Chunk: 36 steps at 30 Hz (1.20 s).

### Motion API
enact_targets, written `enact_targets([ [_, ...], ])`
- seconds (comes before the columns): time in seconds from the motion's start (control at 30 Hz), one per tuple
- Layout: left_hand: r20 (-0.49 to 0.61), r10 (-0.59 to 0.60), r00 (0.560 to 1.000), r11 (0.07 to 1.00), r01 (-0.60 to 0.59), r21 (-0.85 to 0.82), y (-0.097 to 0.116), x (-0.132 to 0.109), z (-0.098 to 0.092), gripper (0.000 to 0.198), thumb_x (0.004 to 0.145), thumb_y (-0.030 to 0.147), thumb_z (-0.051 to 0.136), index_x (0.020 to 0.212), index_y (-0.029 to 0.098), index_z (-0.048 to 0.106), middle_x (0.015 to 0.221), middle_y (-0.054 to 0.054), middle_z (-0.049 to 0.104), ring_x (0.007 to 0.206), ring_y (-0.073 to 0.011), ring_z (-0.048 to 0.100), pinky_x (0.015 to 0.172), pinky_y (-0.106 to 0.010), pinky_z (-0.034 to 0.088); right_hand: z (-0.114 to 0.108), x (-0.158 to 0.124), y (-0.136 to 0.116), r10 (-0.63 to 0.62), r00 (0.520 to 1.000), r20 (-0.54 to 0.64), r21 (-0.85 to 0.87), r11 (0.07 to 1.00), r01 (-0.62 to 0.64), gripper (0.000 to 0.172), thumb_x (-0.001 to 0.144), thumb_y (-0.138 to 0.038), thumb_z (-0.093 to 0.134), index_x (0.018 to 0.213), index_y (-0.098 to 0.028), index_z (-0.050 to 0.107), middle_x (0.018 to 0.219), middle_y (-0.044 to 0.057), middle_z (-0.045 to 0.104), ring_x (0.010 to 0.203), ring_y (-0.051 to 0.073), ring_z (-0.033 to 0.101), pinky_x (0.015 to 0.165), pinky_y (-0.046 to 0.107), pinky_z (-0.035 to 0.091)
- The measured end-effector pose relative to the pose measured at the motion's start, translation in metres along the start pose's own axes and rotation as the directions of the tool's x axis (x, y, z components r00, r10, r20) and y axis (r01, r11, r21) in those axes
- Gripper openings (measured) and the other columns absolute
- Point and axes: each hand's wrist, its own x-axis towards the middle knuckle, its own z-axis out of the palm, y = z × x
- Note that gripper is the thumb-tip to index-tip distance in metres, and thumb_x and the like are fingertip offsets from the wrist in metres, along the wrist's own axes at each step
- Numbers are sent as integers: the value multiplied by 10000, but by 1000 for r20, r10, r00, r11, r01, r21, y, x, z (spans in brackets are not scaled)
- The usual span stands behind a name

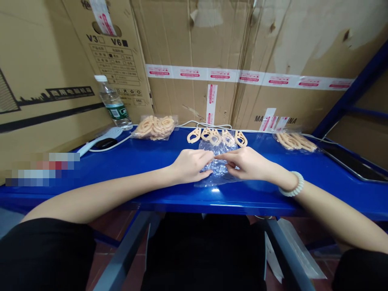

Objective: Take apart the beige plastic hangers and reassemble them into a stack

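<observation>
Left hand (193,165), right hand (249,163) together on clear bag (217,178)

The right index finger (224,156) points at the left fingertips (209,156); whether either hand pinches the bag cannot be told. It lies on a blue table (151,155), beige loops (214,132) along its far edge, filled packets (156,127) farther out.

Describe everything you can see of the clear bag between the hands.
The bag is thin, transparent, crinkled film, apparently plastic, with bright glints. It lies spread on the blue table, its near edge short of the table's front edge. Its far end reaches the middle of a row of beige pieces; whether any are inside is unclear. The left hand and right hand meet over it, apparently touching the film.
</observation>
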Motion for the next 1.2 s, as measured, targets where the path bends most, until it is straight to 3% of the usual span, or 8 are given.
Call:
enact_targets([
  [0.17,-31,72,997,997,-71,16,-3,-3,6,71,960,238,559,927,175,558,756,3,680,665,-155,673,594,-255,455,-1,1,6,7,997,78,-21,1000,-6,425,814,-125,563,1214,-146,706,727,43,700,601,162,590,580,259,379],
  [0.37,-138,159,978,987,-157,24,-2,-3,8,148,1005,208,510,1059,139,629,790,-19,716,678,-146,684,643,-256,506,-1,1,7,-6,995,102,-8,1000,7,393,818,-119,563,1176,-162,719,731,37,697,614,164,596,596,266,381],
  [0.5,-187,207,960,978,-200,55,0,-2,7,150,1007,216,534,1010,140,663,822,-30,732,687,-148,680,628,-257,498,1,1,5,-17,993,113,1,1000,17,310,844,-125,566,1111,-152,722,770,46,701,635,167,595,618,273,394],
  [0.67,-139,196,971,980,-188,72,1,0,7,217,1012,226,528,873,157,679,813,-28,721,682,-153,665,625,-266,496,4,0,3,-42,994,104,-4,999,43,236,893,-148,559,1068,-160,717,819,50,711,677,166,608,638,272,390],
  [0.8,-148,210,966,975,-195,105,2,1,7,245,1015,220,506,846,160,672,784,-23,708,677,-147,654,605,-266,478,6,1,-2,-22,998,51,-79,997,26,138,943,-242,596,939,-156,705,801,43,688,671,165,594,602,271,354],
  [1.0,-159,200,967,977,-185,103,5,2,8,239,1019,241,498,847,157,641,788,-34,698,693,-151,653,604,-263,489,19,5,-14,-65,995,-69,-212,976,50,295,1002,-226,521,752,-150,659,741,45,633,662,163,567,583,288,325],
  [1.1,-160,173,972,984,-176,-2,6,2,9,214,1019,249,512,869,149,628,834,-53,709,744,-161,671,648,-260,529,19,7,-15,-67,993,-100,-121,991,55,296,989,-232,534,741,-149,674,728,45,643,633,152,563,576,283,343],
  [1.2,-184,169,968,974,-193,-119,5,1,11,160,1014,201,527,901,144,626,913,-72,734,824,-167,696,745,-269,570,7,7,2,-7,983,-181,96,995,25,271,965,-328,578,809,-158,720,738,34,681,630,140,587,601,266,405],
])
